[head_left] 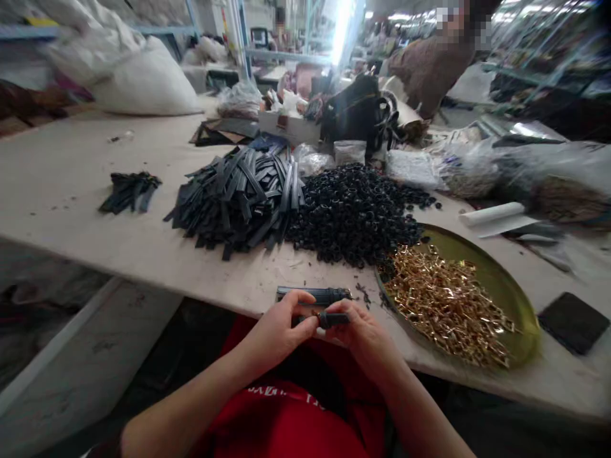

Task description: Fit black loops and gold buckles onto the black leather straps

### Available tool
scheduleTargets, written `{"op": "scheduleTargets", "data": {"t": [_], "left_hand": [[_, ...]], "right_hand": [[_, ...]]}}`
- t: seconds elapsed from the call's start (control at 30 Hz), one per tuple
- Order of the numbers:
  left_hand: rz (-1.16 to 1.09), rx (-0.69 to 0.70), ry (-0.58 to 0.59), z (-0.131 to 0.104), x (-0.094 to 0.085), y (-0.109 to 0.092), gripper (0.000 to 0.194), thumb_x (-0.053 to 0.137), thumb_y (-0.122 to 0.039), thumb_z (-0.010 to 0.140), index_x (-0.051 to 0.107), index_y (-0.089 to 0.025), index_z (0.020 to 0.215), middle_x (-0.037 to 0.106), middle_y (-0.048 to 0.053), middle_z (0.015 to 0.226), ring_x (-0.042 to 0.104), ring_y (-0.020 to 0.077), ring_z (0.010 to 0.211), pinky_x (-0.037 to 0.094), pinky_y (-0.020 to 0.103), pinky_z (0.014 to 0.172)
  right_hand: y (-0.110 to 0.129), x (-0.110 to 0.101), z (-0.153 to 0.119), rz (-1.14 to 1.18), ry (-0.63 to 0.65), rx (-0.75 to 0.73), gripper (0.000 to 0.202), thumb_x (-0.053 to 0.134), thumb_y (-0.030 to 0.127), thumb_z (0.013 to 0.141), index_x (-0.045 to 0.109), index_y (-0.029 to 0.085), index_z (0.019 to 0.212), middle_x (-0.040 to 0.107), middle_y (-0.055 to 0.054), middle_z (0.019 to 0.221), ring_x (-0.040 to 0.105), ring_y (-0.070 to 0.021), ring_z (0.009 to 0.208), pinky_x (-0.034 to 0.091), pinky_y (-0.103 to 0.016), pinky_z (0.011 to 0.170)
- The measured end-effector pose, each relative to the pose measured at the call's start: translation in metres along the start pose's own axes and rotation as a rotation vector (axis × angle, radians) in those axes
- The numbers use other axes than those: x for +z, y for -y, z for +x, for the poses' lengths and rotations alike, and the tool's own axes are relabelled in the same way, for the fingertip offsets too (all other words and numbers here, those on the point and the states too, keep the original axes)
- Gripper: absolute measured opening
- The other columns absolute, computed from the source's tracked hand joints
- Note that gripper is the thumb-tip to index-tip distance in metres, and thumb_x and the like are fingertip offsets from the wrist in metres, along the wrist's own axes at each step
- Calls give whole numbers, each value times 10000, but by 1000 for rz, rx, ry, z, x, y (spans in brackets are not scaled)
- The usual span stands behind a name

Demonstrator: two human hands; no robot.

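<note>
Close to the table's front edge, my left hand (281, 327) and my right hand (365, 334) are closed on the two ends of a short dark strap (334, 320). A small glint of gold metal shows at the strap by my left fingertips; its shape is too small to make out. Just beyond my fingers lie dark straps (329, 294) side by side, with gold at their right end. Farther back are a heap of dark straps (238, 197) and a heap of small black loops (356, 213). Gold buckles (443, 305) fill much of a round tray to the right.
The brass-coloured tray (506, 280) stands near the right front edge, beside a black square pad (574, 322). A small strap bundle (130, 192) lies at left. White sacks (143, 79), plastic bags (477, 168) and a black bag (351, 111) line the back. A person's sleeve (424, 70) shows beyond.
</note>
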State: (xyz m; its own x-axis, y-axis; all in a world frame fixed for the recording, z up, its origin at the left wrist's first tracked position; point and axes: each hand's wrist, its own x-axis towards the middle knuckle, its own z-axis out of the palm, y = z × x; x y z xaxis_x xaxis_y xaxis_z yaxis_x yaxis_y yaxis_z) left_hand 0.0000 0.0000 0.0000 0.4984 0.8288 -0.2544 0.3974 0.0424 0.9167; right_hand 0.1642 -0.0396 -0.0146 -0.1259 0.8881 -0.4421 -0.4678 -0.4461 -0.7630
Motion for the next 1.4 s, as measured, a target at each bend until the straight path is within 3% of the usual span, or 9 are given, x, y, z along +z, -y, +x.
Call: {"op": "scheduleTargets", "data": {"t": [0.17,0.3,0.4,0.6,0.77,0.9,1.03,1.17,1.4], "left_hand": [[124,-34,-27,3,3,-2,226,513,-355,799,485,-190,951,650,-1,817,599,152,755,415,243,663],[301,-75,-51,4,5,1,263,524,-446,767,548,-191,826,634,-3,746,573,168,686,388,249,590],[247,-64,-50,2,7,0,220,539,-395,764,572,-182,806,636,-4,750,565,159,696,391,244,609],[-215,-139,100,-16,8,-13,246,588,-356,743,577,-138,856,628,-2,752,528,112,647,389,204,551],[-374,-181,98,-32,10,-16,237,612,-297,721,550,-124,871,615,0,716,505,91,592,383,197,528],[-440,-183,144,-38,11,-10,259,616,-290,713,561,-113,894,630,27,744,538,112,632,406,219,562],[-449,-248,189,-44,14,-6,229,654,-254,658,581,-125,833,606,-5,678,533,103,585,406,221,551],[-458,-293,257,-49,20,-8,205,642,-230,647,579,-118,806,615,-2,677,543,102,565,414,225,548],[-361,-178,311,-40,22,-6,390,629,-191,644,517,-144,1015,600,-35,646,562,120,567,426,224,543]], "right_hand": [[-14,0,5,-3,81,77,333,664,437,692,576,189,897,561,21,679,479,-92,602,360,-220,576],[-24,-6,5,82,158,119,338,684,453,663,541,161,753,501,33,583,408,-78,532,302,-211,525],[-27,-7,1,102,149,93,330,702,418,654,491,168,694,482,39,593,404,-79,548,304,-210,539],[-19,4,-11,-157,-73,-190,293,631,418,713,458,184,686,438,55,582,394,-82,537,331,-215,529],[-17,8,-19,-483,-260,-402,240,590,373,724,422,203,739,447,54,631,392,-80,507,345,-210,484],[-18,3,-30,-719,-75,-418,159,497,316,792,451,206,897,489,40,683,452,-93,548,361,-207,496],[-14,0,-45,-1023,70,-433,67,466,251,814,499,193,807,480,42,625,431,-95,549,331,-205,500],[-9,3,-59,-1142,158,-437,33,485,203,797,508,191,777,526,29,651,458,-101,572,343,-207,521],[-19,1,-58,-1157,97,-481,170,332,257,894,492,199,902,610,-27,775,567,-149,689,411,-249,602]]}}
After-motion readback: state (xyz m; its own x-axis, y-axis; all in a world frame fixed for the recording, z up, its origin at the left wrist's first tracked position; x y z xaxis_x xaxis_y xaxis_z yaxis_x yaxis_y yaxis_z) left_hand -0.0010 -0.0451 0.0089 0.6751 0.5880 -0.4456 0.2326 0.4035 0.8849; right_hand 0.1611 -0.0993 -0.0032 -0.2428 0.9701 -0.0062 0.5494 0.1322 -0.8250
